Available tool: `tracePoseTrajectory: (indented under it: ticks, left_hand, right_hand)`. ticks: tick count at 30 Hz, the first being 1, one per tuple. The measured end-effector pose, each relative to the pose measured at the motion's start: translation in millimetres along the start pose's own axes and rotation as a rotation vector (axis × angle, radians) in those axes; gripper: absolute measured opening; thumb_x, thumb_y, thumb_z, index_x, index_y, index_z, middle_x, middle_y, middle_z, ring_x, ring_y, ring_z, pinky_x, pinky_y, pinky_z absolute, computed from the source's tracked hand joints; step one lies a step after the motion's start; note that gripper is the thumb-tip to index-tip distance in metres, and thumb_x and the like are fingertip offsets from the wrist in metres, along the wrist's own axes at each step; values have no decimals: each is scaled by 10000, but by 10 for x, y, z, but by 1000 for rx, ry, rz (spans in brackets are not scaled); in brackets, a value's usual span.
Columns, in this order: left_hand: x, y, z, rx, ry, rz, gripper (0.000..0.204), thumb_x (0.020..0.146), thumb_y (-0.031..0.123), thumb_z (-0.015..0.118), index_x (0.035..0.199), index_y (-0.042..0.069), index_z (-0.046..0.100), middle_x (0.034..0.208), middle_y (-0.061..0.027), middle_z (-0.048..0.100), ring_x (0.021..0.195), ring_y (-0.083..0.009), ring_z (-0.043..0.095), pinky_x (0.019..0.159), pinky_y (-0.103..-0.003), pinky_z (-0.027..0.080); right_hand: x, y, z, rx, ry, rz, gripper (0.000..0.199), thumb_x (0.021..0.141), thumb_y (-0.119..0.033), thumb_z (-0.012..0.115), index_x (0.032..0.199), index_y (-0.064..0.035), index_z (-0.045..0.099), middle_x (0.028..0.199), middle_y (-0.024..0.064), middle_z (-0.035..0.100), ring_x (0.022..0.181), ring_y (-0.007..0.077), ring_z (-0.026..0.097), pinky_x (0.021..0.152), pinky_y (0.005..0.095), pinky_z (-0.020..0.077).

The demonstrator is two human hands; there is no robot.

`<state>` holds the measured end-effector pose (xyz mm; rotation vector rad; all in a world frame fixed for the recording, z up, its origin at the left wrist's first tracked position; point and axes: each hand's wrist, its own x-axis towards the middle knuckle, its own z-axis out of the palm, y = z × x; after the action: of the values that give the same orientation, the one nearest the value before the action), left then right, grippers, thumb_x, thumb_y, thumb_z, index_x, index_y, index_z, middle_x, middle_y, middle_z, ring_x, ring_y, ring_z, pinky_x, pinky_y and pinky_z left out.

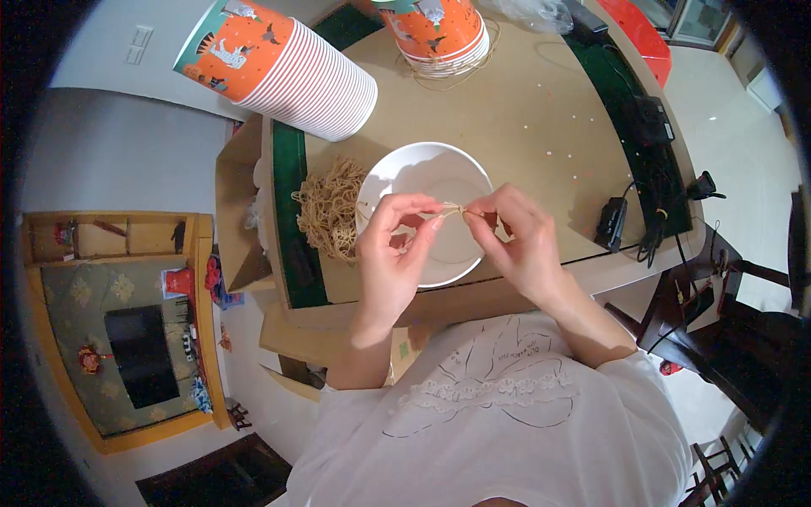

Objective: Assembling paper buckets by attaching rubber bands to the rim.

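My left hand (395, 245) and my right hand (517, 241) meet over a white paper bucket (429, 157), whose open mouth faces up. Between the fingertips of both hands runs a thin tan cord (454, 209), pinched from each side. Left of the bucket lies a tangled heap of tan cord (331, 203). A tall stack of nested orange-printed paper buckets (296, 76) leans at the table's far left. Farther back stands another orange-printed stack (439, 34), with loops of cord around its base.
Brown board covers the table (507, 110), dotted with small white bits. Along the right edge lie black power adapters (612, 224) and bundled cables (655, 224). A red stool (639, 42) is beyond. Cardboard boxes (243, 211) sit left of the table, and a dark chair (735, 329) at right.
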<state>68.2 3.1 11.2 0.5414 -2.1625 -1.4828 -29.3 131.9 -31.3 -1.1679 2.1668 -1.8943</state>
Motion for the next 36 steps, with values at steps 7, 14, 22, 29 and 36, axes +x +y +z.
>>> tracePoseTrajectory:
  ticks: [7,14,22,29,36]
  left_hand:
    - [43,45,-4,254,-39,150,149,806,-8,659,947,38,645,913,-33,609,678,-59,521,520,-170,401]
    - [44,19,33,229,-40,142,122,802,-12,657,916,26,635,896,-24,607,667,-44,516,506,-170,389]
    - [62,86,16,198,3,23,94,809,-1,656,894,30,631,833,4,620,670,-28,520,496,-161,377]
    - [62,-39,44,185,-17,111,127,807,-6,656,926,36,648,849,-12,631,647,-18,494,472,-160,348]
    - [90,-45,55,156,-34,67,77,821,-7,634,890,22,617,800,8,611,641,-28,493,494,-166,366]
  right_hand:
    - [-8,54,24,16,23,-27,79,771,-47,685,812,-34,619,765,76,590,642,219,593,504,313,467]
    - [-16,36,23,14,9,-11,83,765,-45,689,807,-34,619,758,75,587,624,216,586,499,312,462]
    - [-15,32,18,32,9,12,77,772,-44,688,814,-36,624,756,75,585,626,211,578,508,314,451]
    - [-21,53,14,10,6,-18,89,765,-42,694,816,-41,620,758,72,587,638,212,579,520,317,452]
    - [-18,60,19,10,20,-50,86,766,-38,690,814,-42,620,753,68,579,620,210,574,516,317,454]
